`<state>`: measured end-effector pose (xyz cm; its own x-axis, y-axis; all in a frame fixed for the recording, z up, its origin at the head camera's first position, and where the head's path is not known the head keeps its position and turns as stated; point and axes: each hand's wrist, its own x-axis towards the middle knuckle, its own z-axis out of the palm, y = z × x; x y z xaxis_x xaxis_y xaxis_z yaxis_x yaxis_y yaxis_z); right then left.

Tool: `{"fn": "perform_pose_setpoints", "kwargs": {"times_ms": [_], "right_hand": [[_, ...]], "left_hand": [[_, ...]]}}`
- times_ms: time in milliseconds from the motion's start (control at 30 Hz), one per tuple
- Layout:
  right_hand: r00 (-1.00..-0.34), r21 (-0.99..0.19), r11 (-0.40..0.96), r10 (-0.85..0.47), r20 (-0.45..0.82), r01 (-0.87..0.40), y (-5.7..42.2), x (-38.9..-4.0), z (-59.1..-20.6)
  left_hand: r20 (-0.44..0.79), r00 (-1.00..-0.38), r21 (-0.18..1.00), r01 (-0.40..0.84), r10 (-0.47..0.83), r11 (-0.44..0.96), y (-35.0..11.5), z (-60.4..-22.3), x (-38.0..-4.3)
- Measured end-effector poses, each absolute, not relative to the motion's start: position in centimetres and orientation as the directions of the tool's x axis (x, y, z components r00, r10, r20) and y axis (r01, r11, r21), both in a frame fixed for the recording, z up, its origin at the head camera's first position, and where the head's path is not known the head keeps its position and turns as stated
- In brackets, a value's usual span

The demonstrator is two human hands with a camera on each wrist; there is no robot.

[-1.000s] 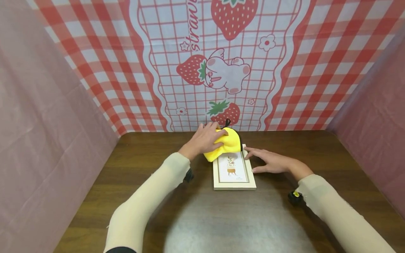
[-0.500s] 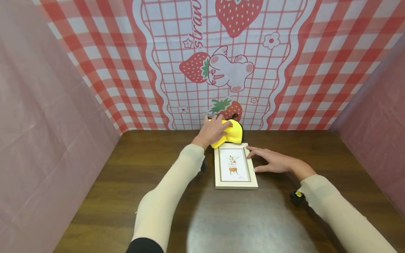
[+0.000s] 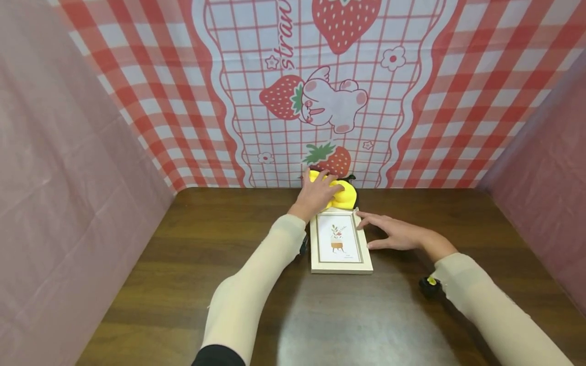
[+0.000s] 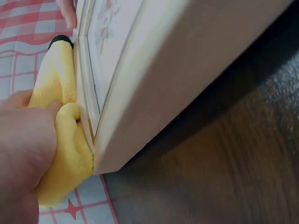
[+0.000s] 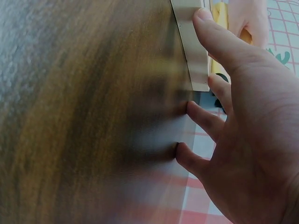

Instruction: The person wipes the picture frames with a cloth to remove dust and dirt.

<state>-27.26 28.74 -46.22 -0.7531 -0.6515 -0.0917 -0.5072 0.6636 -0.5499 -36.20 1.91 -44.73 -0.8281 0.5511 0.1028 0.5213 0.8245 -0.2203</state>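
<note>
A cream picture frame (image 3: 342,268) lies flat on the table, its print showing a plant in an orange pot. My left hand (image 3: 313,197) grips a yellow cloth (image 3: 349,196) with black edging and a black loop, bunched against the frame's far edge. In the left wrist view, folds of the cloth (image 4: 70,154) bulge beside my fingers and touch the frame's side. Along the frame's right side, the thumb and index finger of my right hand (image 3: 397,234) touch it near the far corner. The other fingers of that hand (image 5: 261,107) spread down to the tabletop.
The brown wooden table (image 3: 206,254) ends at a back wall hung with a red-and-white checked strawberry cloth (image 3: 169,101). Pink curtains (image 3: 59,178) close off both sides. A dark wrist camera (image 3: 429,285) sits beneath the right sleeve.
My left hand has moved the yellow cloth away from me and slightly right, off the print to the frame's far edge. The right hand has stayed against the frame.
</note>
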Motion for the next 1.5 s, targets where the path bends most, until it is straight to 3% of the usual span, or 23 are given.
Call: {"fn": "perform_pose_setpoints", "kwargs": {"times_ms": [300,567,1100,1500], "right_hand": [[-0.762,-0.550,0.676,-0.639,-0.106,-0.491,28.8,-27.0,-46.2],[-0.760,-0.557,0.671,-0.641,-0.106,-0.489,28.7,-26.8,-46.3],[-0.762,-0.516,0.691,-0.638,-0.106,-0.507,28.6,-26.8,-45.6],[-0.820,-0.444,0.747,-0.571,-0.047,-0.495,29.5,-26.7,-44.9]], "left_hand": [[-0.063,-0.869,-0.076,0.494,0.490,0.866,2.3,-45.0,-35.2],[0.002,-0.847,0.003,0.531,0.531,0.847,1.6,-45.3,-34.9],[0.055,-0.801,0.034,0.598,0.596,0.801,0.0,-45.1,-35.0],[0.053,-0.787,0.058,0.617,0.615,0.785,-3.2,-44.5,-34.0]]}}
